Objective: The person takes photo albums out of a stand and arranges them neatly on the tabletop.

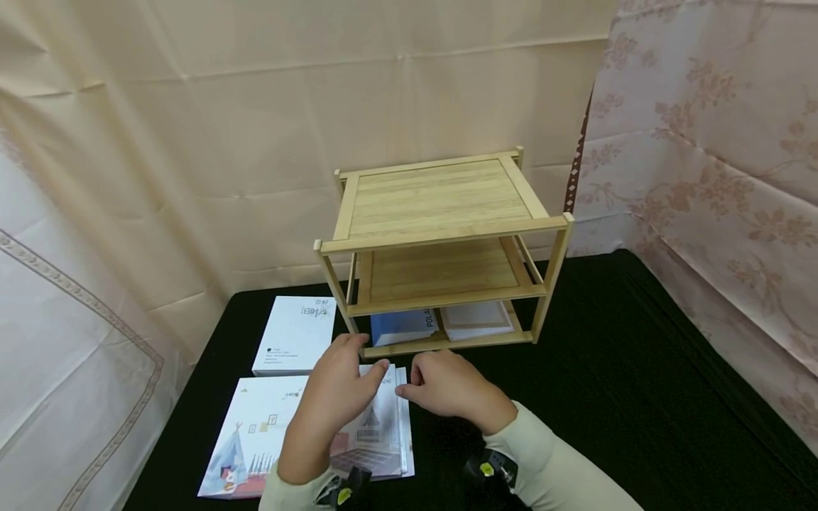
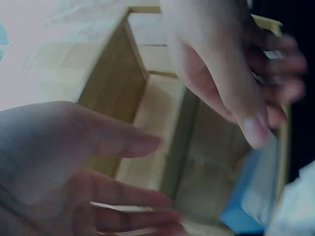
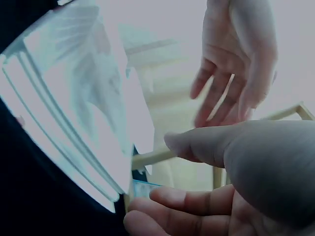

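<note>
My left hand (image 1: 339,394) is over the right-hand stack of thin white booklets (image 1: 377,440), covering part of its top cover. Just right of that stack, my right hand (image 1: 450,383) hovers with its thumb toward the left hand. In the left wrist view, the left hand (image 2: 93,167) has spread, fairly straight fingers and nothing in it. The right wrist view shows the right hand (image 3: 216,182) with loosely bent fingers and an empty palm, beside the layered edges of the booklet stack (image 3: 78,108).
A three-tier wooden shelf (image 1: 441,199) stands behind the hands. Its bottom tier holds a blue book (image 1: 402,326) and a white-covered book (image 1: 476,319). On the black cloth (image 1: 626,397), an illustrated book (image 1: 255,433) and a thick white book (image 1: 297,330) lie at left.
</note>
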{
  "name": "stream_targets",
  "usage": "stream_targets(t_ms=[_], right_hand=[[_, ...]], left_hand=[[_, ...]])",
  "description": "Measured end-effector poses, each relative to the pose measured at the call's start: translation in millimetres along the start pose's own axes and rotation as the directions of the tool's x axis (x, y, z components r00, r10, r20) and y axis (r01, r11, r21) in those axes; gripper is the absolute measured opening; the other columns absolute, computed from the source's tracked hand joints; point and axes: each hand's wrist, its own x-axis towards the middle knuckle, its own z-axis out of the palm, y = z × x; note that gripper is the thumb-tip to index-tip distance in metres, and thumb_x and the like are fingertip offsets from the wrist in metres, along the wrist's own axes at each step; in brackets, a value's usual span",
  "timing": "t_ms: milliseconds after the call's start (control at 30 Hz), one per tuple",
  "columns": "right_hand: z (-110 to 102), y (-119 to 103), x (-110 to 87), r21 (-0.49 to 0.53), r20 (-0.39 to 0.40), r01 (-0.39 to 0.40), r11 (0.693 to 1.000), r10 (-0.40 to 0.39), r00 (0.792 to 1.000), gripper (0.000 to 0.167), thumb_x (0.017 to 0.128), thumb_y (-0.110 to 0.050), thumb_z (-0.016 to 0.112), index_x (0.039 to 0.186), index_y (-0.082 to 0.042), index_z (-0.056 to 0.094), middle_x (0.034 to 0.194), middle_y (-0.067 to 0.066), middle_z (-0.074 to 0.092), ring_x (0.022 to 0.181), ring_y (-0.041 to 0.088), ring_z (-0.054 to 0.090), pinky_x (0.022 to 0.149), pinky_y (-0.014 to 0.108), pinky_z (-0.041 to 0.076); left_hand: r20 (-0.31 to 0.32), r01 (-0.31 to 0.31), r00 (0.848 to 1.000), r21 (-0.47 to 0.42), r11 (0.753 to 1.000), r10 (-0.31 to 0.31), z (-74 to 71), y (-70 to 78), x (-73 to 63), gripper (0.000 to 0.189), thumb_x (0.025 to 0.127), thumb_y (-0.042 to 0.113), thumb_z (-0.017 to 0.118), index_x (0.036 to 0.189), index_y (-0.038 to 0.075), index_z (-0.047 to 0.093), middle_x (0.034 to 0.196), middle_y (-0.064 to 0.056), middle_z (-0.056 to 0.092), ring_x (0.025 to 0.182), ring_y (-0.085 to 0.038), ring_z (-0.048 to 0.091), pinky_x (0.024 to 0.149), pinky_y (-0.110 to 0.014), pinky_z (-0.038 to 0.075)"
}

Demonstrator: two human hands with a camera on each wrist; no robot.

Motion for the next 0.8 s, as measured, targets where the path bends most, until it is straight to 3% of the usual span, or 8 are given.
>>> stream_targets(t_ms=[133,233,333,500,700,800], right_hand=[[-6.5,3.4,3.6,0.042,-0.074,0.014,0.999,-0.011,0.997,0.025,0.095,-0.038,0.073,0.076,-0.023,0.065,0.066,-0.01,0.059,0.054,0.007,0.052,0.051,0.028,0.044],[-10.1,6.5,7.1,0.067,-0.128,0.008,0.998,0.001,0.992,0.017,0.096,-0.032,0.072,0.084,-0.021,0.069,0.076,-0.008,0.063,0.062,0.008,0.057,0.058,0.028,0.048],[-14.4,9.8,10.3,0.095,-0.178,-0.006,0.995,0.023,0.984,0.015,0.096,-0.031,0.072,0.096,-0.016,0.073,0.09,-0.001,0.069,0.077,0.015,0.064,0.068,0.033,0.053],[-21.1,13.7,13.0,0.147,-0.225,-0.017,0.989,0.05,0.973,0.03,0.096,-0.032,0.073,0.115,-0.009,0.072,0.112,0.011,0.07,0.099,0.026,0.066,0.084,0.043,0.055],[-18.4,16.7,14.9,0.179,-0.265,-0.001,0.984,0.049,0.963,0.045,0.095,-0.03,0.073,0.128,-0.001,0.066,0.126,0.017,0.068,0.117,0.036,0.065,0.097,0.052,0.053],[-14.8,18.4,15.6,0.211,-0.288,-0.008,0.977,0.07,0.955,0.048,0.094,-0.029,0.073,0.132,-0.002,0.064,0.134,0.017,0.066,0.125,0.038,0.062,0.103,0.053,0.051]], left_hand=[[0.096,-0.024,0.995,-0.012,1.0,0.025,-0.1,10.7,7.3,0.068,0.097,0.039,0.07,0.146,-0.005,0.053,0.151,-0.024,0.052,0.132,-0.04,0.058,0.104,-0.057,0.051],[0.12,-0.032,0.992,-0.041,0.999,0.036,2.8,15.4,15.0,0.071,0.098,0.039,0.068,0.15,-0.005,0.048,0.153,-0.024,0.049,0.137,-0.041,0.053,0.108,-0.057,0.048],[0.116,-0.032,0.993,-0.061,0.998,0.039,10.9,15.3,24.3,0.073,0.098,0.037,0.068,0.151,-0.007,0.044,0.154,-0.027,0.046,0.139,-0.043,0.05,0.11,-0.058,0.046],[0.099,-0.058,0.993,-0.113,0.992,0.069,24.9,9.4,39.2,0.078,0.098,0.033,0.068,0.155,-0.009,0.035,0.155,-0.035,0.039,0.139,-0.047,0.048,0.109,-0.059,0.046],[0.051,-0.11,0.99,-0.312,0.944,0.132,31.6,2.3,45.4,0.077,0.095,0.021,0.071,0.159,0.002,0.033,0.154,-0.032,0.041,0.142,-0.046,0.043,0.111,-0.062,0.043],[0.042,-0.107,0.991,-0.337,0.935,0.128,38.5,-1.7,47.0,0.075,0.094,0.018,0.071,0.157,0.0,0.035,0.149,-0.034,0.045,0.138,-0.047,0.046,0.11,-0.061,0.043]])
